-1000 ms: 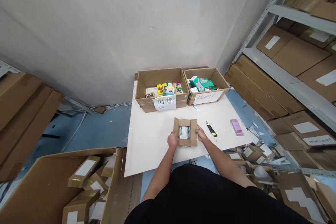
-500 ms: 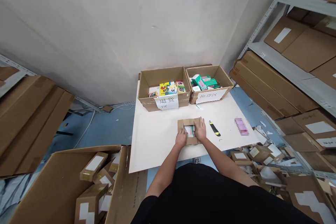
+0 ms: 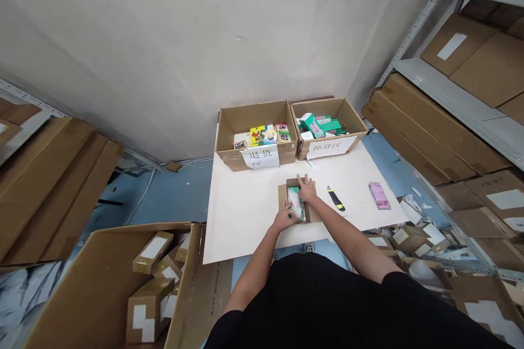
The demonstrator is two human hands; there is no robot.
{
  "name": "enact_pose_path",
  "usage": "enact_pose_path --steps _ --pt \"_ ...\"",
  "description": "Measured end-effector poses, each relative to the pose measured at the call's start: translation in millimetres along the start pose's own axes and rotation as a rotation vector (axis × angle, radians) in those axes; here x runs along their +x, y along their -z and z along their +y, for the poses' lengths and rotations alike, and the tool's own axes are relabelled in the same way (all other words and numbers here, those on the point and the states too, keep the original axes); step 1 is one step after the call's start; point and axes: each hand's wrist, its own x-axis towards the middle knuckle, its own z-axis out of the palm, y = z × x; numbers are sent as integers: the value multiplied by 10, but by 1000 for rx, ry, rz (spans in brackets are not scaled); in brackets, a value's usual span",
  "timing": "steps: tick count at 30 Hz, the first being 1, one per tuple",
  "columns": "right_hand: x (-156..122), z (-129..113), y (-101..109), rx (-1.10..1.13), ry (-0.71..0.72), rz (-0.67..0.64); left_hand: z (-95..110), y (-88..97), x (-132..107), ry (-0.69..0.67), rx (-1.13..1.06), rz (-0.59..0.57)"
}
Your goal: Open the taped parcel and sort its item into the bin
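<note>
A small cardboard box (image 3: 313, 214) stands on the white table with its flaps turned outward. Inside lies a green-and-white packet (image 3: 293, 196), seemingly with clear plastic around it. My left hand (image 3: 285, 217) grips the near left edge of the cardboard box, its fingertips reaching in against the packet. Over the far right side is my right hand (image 3: 307, 190), fingers spread, touching the rim and flap. To the right of that hand lies a black-and-yellow utility knife (image 3: 336, 198).
Two larger cartons with handwritten labels stand at the table's back: one carton (image 3: 229, 161) of colourful packets, another (image 3: 355, 133) of green ones. A blurred pink item (image 3: 380, 196) lies right. A big carton (image 3: 94, 278) of parcels is on the left; shelves (image 3: 462, 87) flank the right.
The small box's flaps have spread wider, showing more of the green-and-white packet. My left hand has shifted nearer the front edge, and my right hand has moved left across the far side.
</note>
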Motion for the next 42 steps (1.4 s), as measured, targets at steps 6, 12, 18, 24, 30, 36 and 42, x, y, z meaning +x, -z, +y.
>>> enact_pose_path --steps 6,12,18,24,30,36,42 --pt "377 47 15 79 0 -139 -93 -180 -87 -31 170 -3" --pt "21 134 -221 211 29 417 -43 -343 -171 5 356 92" --pt "-413 44 -649 265 229 209 -94 -425 -279 1 495 90" --pt "4 -375 -611 -42 97 -120 -277 -389 -361 23 552 90" --pt "298 -1020 -609 -123 136 -185 -578 -208 -590 133 547 141" --pt "202 -1593 -720 -165 275 -106 -843 -32 -894 281 454 174" --pt "-234 -1705 -656 -180 317 104 -783 -49 -909 244 347 303"
